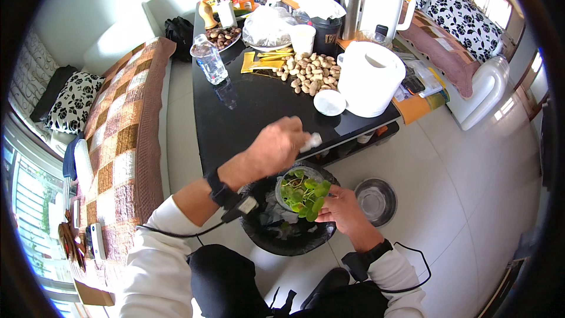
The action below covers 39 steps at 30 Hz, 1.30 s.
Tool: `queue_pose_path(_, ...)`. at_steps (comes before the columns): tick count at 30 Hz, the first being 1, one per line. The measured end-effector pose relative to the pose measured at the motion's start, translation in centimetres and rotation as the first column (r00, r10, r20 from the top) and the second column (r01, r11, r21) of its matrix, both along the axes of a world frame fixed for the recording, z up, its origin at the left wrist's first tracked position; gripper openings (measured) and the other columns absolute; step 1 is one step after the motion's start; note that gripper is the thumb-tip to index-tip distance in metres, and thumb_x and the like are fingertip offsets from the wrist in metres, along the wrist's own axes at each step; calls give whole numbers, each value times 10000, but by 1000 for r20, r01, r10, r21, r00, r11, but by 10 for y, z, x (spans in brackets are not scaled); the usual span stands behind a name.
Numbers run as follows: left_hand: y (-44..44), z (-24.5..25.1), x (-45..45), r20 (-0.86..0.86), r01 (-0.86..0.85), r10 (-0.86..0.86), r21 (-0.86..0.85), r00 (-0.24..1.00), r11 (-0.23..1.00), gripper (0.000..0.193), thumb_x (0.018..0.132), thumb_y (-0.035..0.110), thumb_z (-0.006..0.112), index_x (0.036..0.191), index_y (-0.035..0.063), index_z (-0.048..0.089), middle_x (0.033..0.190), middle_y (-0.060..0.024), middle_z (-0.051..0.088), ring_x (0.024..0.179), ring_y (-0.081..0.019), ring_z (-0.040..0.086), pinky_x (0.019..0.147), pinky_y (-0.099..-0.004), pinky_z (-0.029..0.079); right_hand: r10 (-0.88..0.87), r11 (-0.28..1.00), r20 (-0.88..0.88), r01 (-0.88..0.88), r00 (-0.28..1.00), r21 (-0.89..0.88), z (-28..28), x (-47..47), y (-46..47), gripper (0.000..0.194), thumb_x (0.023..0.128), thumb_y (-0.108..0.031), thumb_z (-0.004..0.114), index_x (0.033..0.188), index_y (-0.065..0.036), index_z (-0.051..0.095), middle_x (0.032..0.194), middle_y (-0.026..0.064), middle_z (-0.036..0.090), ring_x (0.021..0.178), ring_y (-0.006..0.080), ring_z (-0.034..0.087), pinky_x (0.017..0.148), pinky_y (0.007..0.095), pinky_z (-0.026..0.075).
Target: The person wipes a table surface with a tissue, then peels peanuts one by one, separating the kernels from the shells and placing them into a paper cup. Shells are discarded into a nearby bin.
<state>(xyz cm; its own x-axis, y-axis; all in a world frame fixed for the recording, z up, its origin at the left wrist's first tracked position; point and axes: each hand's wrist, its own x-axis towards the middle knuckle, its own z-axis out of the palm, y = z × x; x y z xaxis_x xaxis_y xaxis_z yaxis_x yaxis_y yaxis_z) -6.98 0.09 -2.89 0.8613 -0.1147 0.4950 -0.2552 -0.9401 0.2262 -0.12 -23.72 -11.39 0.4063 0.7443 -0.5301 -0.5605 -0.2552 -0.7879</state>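
My left hand (280,141) is raised over the near edge of the black table, blurred, with its fingers closed on a small white crumpled piece that looks like tissue (312,142). Lower right, my right hand (345,213) grips the right side of a clear plastic pot (280,191) of round-leaved green plants (304,191). Leaves partly hide where its fingers meet the pot. Directly beneath is a trash bin with a black liner (300,247), with crumpled whitish scraps in it. The pot overlaps the bin's far side in this view.
The black table (238,137) carries a white kettle (373,81), a white lid or bowl (329,102), peanuts (314,73) and a plastic bottle (209,62). On the floor at right is a metal bowl (376,202). Black cables (198,233) hang from both wrist straps.
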Motion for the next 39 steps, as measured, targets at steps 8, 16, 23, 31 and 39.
queue_pose_path(8, -10, 25, 34, 50, 54, -61, 138, 997, 989, 319, 825, -10, 669, 1138, 17, 728, 840, -122, 605, 800, -299, 638, 711, -409, 547, 12, 1000, 9, -12, 1000, 0, 0, -1, -3, 373, 915, -124, 661, 1246, 44, 627, 978, 152, 731, 791, 219, 745, 713, 348, 650)
queue_pose_path(16, -38, 12, 73, -115, -300, 366, 378, 924, 876, 182, 751, 69, 714, 927, 23, 724, 943, -131, 682, 906, -282, 694, 753, -378, 587, -13, 1000, -8, 13, 1000, 12, 1, 2, -6, 427, 888, -126, 685, 1270, 54, 619, 1006, 162, 734, 807, 222, 751, 729, 347, 650)
queue_pose_path(23, -4, 20, 47, 9, -417, 453, 410, 891, 811, 107, 769, 84, 692, 870, 55, 710, 935, -111, 683, 895, -274, 692, 763, -381, 592, 15, 1000, 2, -15, 1000, 8, -2, 2, -4, 401, 901, -148, 694, 1255, 26, 624, 970, 156, 742, 796, 229, 750, 721, 360, 636)
queue_pose_path(31, 103, 30, -1, -123, -597, 696, 422, 708, 682, 179, 754, 26, 716, 932, 18, 726, 998, -174, 695, 926, -346, 714, 818, -427, 599, 8, 999, 0, -8, 1000, 46, -2, -1, 1, 451, 898, -110, 673, 1302, 74, 595, 977, 187, 734, 792, 249, 753, 703, 364, 649)
queue_pose_path(39, 49, 35, 3, 133, -449, 429, 247, 894, 859, 200, 814, 17, 666, 1011, 37, 694, 918, -146, 659, 857, -333, 684, 765, -445, 578, -21, 999, -1, 21, 1000, 28, -5, -2, -1, 390, 901, -118, 679, 1243, 63, 631, 979, 177, 734, 800, 245, 751, 718, 377, 648)
